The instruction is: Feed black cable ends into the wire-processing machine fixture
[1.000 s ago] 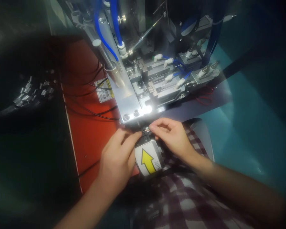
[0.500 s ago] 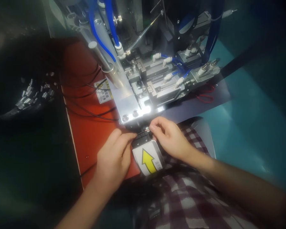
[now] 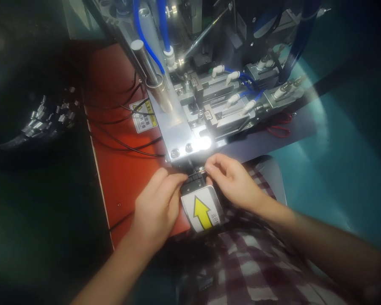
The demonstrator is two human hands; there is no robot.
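My left hand (image 3: 160,203) is closed in a pinch at the left end of a thin dark wire-like piece (image 3: 195,173). At its other end, thumb and forefinger of my right hand (image 3: 231,180) pinch the piece beside a small pale, shiny bit. Its exact kind is too small to make out. Both hands are just in front of the metal plate (image 3: 174,127) of a machine, over a small black fixture (image 3: 192,185). Below the fingertips, a white label with a yellow arrow (image 3: 202,212) covers the fixture's front.
Cylinders with white fittings (image 3: 231,99) and blue air hoses (image 3: 164,25) stand behind the hands. A polished post (image 3: 146,63) rises from the plate. Black cables (image 3: 120,146) cross the red base (image 3: 114,178). Small shiny metal pieces (image 3: 40,118) lie in a pile at the left.
The camera view has shifted, so the machine and both hands appear a little farther right. Both hands keep their pinch, in much the same place by the fixture.
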